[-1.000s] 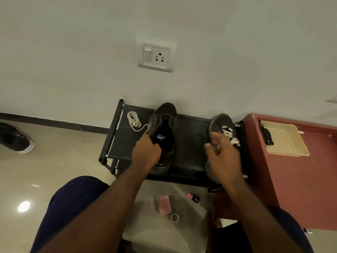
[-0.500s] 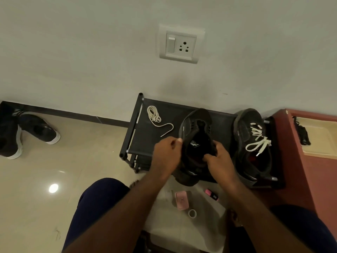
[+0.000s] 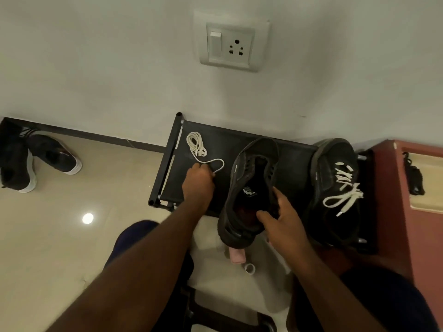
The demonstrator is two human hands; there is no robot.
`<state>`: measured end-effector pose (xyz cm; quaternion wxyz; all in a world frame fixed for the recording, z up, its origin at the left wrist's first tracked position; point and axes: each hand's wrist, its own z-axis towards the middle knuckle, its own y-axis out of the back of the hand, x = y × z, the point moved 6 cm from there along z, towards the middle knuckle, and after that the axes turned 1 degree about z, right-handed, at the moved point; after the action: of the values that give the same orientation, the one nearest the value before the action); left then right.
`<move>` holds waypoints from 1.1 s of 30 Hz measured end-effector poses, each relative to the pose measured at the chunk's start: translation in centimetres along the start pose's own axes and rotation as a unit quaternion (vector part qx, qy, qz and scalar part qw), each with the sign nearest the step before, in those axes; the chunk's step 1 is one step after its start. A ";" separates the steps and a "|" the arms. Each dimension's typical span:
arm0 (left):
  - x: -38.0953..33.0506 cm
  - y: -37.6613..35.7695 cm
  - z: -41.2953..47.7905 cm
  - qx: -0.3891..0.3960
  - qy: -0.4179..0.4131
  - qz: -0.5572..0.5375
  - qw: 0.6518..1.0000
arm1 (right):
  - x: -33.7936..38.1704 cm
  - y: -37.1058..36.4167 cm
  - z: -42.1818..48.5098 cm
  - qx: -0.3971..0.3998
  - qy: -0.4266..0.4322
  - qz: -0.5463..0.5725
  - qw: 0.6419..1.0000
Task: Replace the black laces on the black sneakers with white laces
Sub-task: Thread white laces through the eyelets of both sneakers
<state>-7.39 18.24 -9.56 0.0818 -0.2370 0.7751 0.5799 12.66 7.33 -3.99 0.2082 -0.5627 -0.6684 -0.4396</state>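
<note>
My left hand (image 3: 197,182) pinches the white lace (image 3: 197,145) by its end. My right hand (image 3: 284,219) grips the laceless black sneaker (image 3: 239,178).

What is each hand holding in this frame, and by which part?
The right hand grips the unlaced sneaker by the rim of its opening, thumb inside. The left hand pinches the loose white lace at its free end.

Both sneakers are black. The unlaced sneaker (image 3: 242,178) has a small white logo on its insole, and the laced sneaker (image 3: 323,188) carries a white criss-cross pattern. A loose lace (image 3: 196,144) lies creamy white on the black rack (image 3: 294,159). The cabinet (image 3: 393,200) is brick red, its tray (image 3: 432,183) cream, and the floor (image 3: 60,248) glossy beige.
</note>
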 end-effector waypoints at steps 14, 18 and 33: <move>-9.1 18.8 -17.3 0.174 -0.258 -0.593 0.743 | 9.7 0.3 -6.5 0.112 0.259 -0.095 0.955; -8.9 23.4 -18.8 0.235 -0.204 -0.766 0.562 | 7.5 4.3 -5.7 0.000 0.179 -0.210 0.961; -14.6 13.8 -21.5 0.132 -0.286 -0.253 0.915 | 12.6 7.8 -11.7 -0.184 0.270 -0.356 0.876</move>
<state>2.13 5.04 14.94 0.4748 -0.2365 0.7018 0.4756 13.91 4.76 14.67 0.1025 -0.1748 -0.6483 -0.7339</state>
